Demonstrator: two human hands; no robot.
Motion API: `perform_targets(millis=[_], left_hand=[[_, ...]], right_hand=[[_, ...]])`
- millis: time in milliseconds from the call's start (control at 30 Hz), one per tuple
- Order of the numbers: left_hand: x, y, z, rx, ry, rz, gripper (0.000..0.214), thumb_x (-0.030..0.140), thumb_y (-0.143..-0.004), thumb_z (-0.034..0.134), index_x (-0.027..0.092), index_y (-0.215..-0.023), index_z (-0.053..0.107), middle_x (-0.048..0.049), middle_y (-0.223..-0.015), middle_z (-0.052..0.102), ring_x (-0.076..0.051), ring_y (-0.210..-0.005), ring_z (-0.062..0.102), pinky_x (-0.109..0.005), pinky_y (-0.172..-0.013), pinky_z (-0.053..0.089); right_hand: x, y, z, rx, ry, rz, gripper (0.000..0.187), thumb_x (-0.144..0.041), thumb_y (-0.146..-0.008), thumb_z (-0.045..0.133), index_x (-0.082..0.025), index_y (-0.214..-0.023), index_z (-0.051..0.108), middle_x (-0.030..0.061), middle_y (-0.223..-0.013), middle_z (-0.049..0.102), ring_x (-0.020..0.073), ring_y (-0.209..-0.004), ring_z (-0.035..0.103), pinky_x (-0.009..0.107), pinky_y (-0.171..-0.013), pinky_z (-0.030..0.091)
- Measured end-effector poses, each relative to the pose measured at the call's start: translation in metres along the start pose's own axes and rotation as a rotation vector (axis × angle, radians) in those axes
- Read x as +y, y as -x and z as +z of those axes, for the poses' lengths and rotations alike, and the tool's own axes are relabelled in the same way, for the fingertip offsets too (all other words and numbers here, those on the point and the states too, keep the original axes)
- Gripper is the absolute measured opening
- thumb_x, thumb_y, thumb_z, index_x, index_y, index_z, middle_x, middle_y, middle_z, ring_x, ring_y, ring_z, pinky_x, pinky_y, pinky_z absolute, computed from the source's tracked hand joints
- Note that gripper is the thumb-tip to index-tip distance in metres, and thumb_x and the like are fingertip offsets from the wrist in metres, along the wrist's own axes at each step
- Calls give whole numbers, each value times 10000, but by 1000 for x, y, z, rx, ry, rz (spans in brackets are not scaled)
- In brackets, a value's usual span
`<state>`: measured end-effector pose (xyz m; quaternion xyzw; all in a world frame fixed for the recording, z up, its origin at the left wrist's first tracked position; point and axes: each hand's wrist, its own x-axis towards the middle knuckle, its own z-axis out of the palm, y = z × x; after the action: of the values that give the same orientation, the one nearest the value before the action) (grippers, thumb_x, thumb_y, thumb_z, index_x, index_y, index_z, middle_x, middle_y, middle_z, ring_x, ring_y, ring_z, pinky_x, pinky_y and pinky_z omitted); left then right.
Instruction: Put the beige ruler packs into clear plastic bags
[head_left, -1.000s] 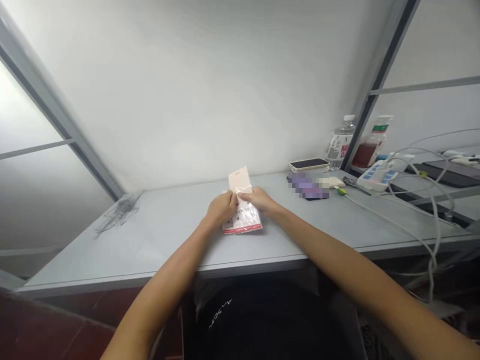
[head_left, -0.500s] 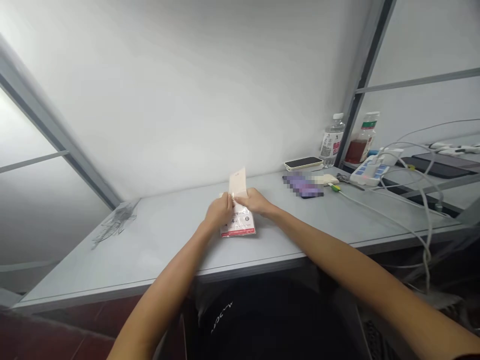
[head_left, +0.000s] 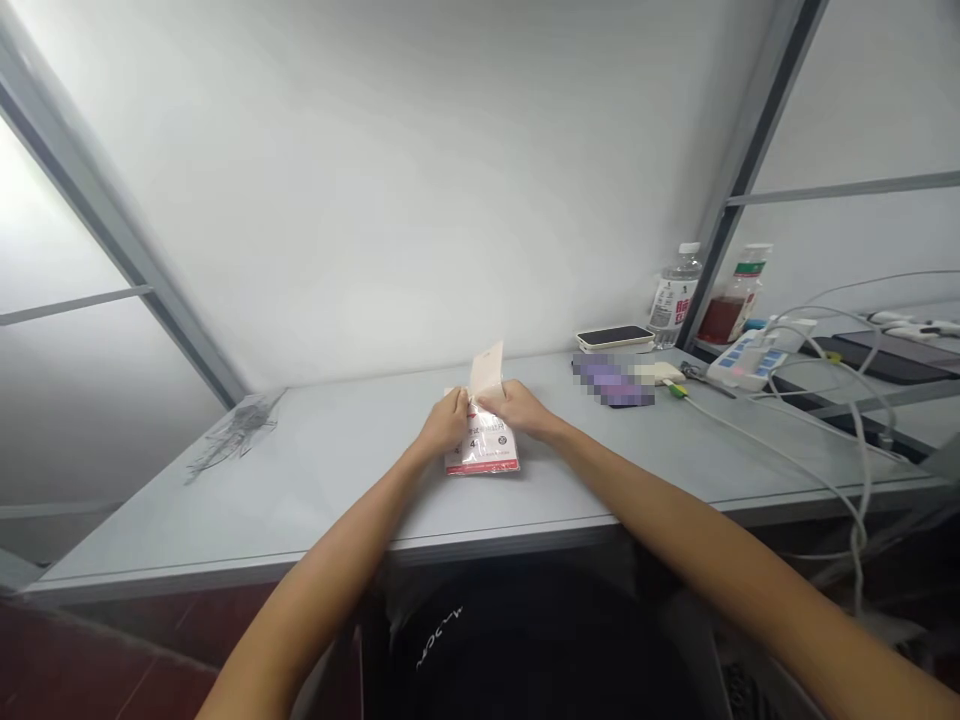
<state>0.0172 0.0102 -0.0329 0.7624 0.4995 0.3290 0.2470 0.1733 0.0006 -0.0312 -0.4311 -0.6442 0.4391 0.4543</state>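
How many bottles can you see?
2. A clear plastic bottle with a white cap stands at the back right of the pale grey desk, left of the grey metal post; a bottle of dark red liquid stands right of it. Others could be hidden.

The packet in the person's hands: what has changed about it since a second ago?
The pale flap atop the packet has tipped rightward: it leaned left a second ago and now leans slightly right. Nothing was newly grasped or let go; the left hand and right hand both still hold the packet. The phone and power strip stayed put.
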Motion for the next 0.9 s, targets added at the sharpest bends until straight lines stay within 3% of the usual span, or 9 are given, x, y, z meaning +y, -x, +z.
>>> perform_targets(millis=[200,367,567,900], left_hand=[[3,4,-2,61,21,8,395,537,-858,299,206,-704,449,-12,-675,536,-142,-609,482,-259,-550,334],[5,4,-6,23,109,46,376,480,-856,320,192,-635,418,4,-622,498,-115,-563,452,-238,-513,336],[7,6,-10,49,54,80,340,435,-851,327,195,-624,406,7,-628,496,-112,-571,437,-238,-523,334],[3,2,-10,-68,101,-4,306,394,-853,304,199,-622,351,12,-593,445,-102,-501,422,-228,-468,335]], right_hand=[[-8,3,4,44,-36,43,200,-320,-730,589,-125,-719,632,70,-700,660,195,-653,611,272,-564,453],[-11,4,5,22,-60,52,374,-480,-769,543,-127,-665,613,69,-664,651,186,-624,604,269,-554,452],[-11,4,2,-22,-100,91,361,-448,-707,654,-145,-904,664,100,-901,690,222,-794,646,308,-669,507],[-7,4,3,-55,-47,23,225,-342,-750,595,-135,-817,655,84,-826,692,211,-744,644,287,-626,504]])
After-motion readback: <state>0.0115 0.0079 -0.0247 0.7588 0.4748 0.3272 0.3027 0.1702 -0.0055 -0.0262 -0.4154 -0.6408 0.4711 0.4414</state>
